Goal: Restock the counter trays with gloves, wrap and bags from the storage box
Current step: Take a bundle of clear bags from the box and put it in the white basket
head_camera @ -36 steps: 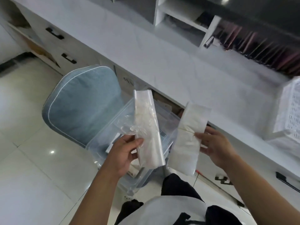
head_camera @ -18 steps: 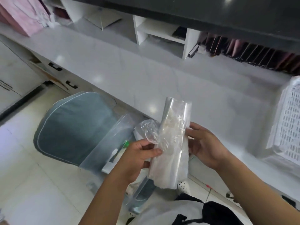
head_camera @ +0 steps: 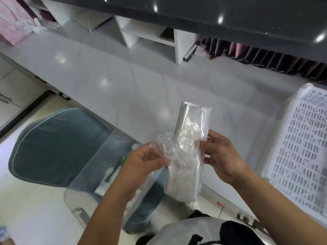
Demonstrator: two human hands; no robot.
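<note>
A long clear plastic packet of gloves [head_camera: 187, 156] stands nearly upright in front of me, above the counter's front edge. My left hand [head_camera: 141, 161] pinches its crumpled loose plastic on the left side. My right hand [head_camera: 224, 158] grips the packet's right edge, thumb in front. The second packet that I held before is hidden behind the first or pressed against it. Below my left arm sits the clear storage box [head_camera: 93, 174] on a blue chair, with a few items inside. A white perforated tray [head_camera: 300, 156] stands on the counter at the right.
The white counter [head_camera: 123, 82] runs across the view, with white cubby shelves [head_camera: 150, 38] and a row of dark and pink folders [head_camera: 265, 57] at the back. A pink bag [head_camera: 14, 20] stands at the far left. The blue chair [head_camera: 58, 144] fills the floor space at the left.
My hands came together, bringing the two packets into one bundle, then lifted it toward the counter. My view swung up from the box to the counter.
</note>
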